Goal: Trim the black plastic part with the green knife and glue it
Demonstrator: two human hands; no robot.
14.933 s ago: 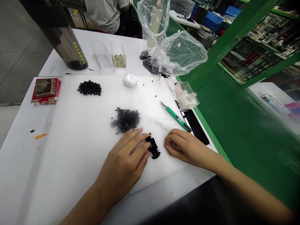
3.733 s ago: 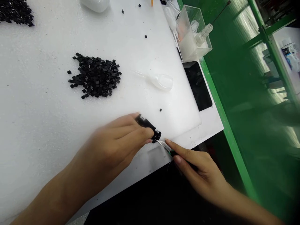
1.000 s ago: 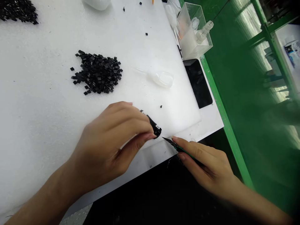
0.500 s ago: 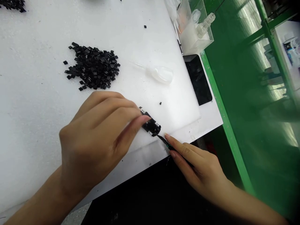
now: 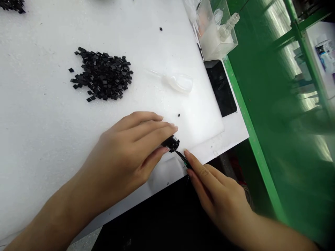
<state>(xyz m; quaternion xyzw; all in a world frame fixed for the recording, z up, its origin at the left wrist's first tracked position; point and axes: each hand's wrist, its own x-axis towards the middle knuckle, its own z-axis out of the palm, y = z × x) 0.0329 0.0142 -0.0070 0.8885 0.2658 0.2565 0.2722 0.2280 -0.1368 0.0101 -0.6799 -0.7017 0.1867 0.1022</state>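
My left hand (image 5: 131, 150) is closed on a small black part (image 5: 172, 143) with shiny bits along its edge, holding it near the front edge of the white mat. The thumb and fingers hide most of that part. In my right hand (image 5: 211, 188) a slim black pointed tool (image 5: 183, 159) with a green mark is pinched between thumb and forefinger. Its tip meets the near end of the black part. Beyond my left hand lies a heap of small black diamond-shaped chips (image 5: 104, 75).
A translucent squeeze bottle (image 5: 179, 83) with a thin spout lies on the white mat (image 5: 47, 132). Further right are a black phone-like slab (image 5: 222, 89) and a clear plastic box (image 5: 213, 47). A loose chip (image 5: 161, 29) and a tiny black bit (image 5: 179, 114) lie apart. Green panelling (image 5: 274, 115) borders the right.
My left hand has shifted right and lower, and its fingers now cover more of the black part. The right hand's tool tip stays at the part's end. The view has moved slightly.
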